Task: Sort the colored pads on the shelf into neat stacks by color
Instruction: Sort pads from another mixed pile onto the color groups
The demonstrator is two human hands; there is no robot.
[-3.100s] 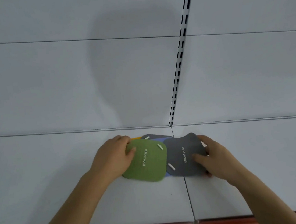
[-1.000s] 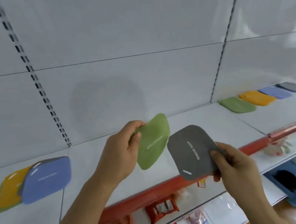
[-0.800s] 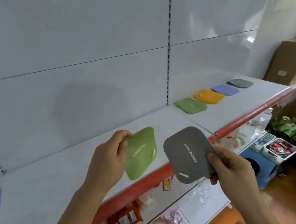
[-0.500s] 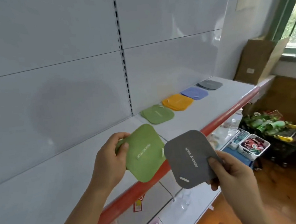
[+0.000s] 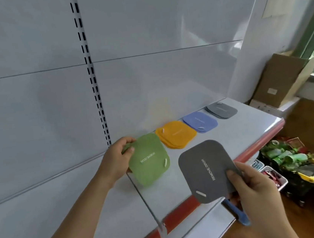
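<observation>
Since half a second ago, both held pads have come closer to the sorted row, and the green pad (image 5: pixel 149 160) now hangs over the spot where a green stack showed before, hiding it. At centre frame the left hand (image 5: pixel 116 162) pinches this green pad by its upper left corner, thumb on top and fingers curled behind. Lower right of centre, the right hand (image 5: pixel 256 188) pinches the gray pad (image 5: pixel 206 170) at its right edge, thumb pressed on the face, holding it above the red front edge of the white shelf (image 5: pixel 241 135). On the shelf, running toward the upper right, lie the orange stack (image 5: pixel 176 134), just beside the green pad, then the blue stack (image 5: pixel 200 121) and the gray stack (image 5: pixel 221 110). A cardboard box (image 5: pixel 276 81) leans at the right.
</observation>
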